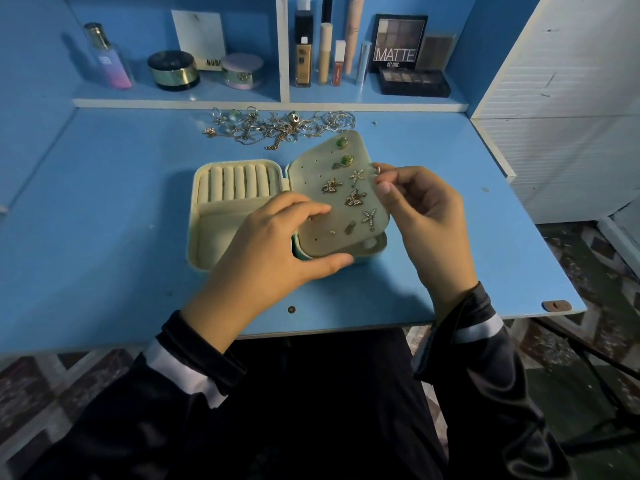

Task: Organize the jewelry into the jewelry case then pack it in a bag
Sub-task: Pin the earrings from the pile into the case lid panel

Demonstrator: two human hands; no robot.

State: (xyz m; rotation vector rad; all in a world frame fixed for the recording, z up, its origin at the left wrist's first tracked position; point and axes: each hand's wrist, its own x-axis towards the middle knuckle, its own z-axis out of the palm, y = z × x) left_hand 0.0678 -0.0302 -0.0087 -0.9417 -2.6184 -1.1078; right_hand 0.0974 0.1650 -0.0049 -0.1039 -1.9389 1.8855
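Jewelry case [221, 233] open; left hand [273, 244] grips velvety panel [311, 168], right hand [427, 220] pinches metal earring [376, 169].

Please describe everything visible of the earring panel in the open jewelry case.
The earring panel is a pale green, soft-looking flap with rounded corners and small holes, tilted up over the jewelry case. Green-stone, starfish and butterfly earrings sit on it. The left hand grips its lower edge; the right hand pinches a small metal piece at its right edge.
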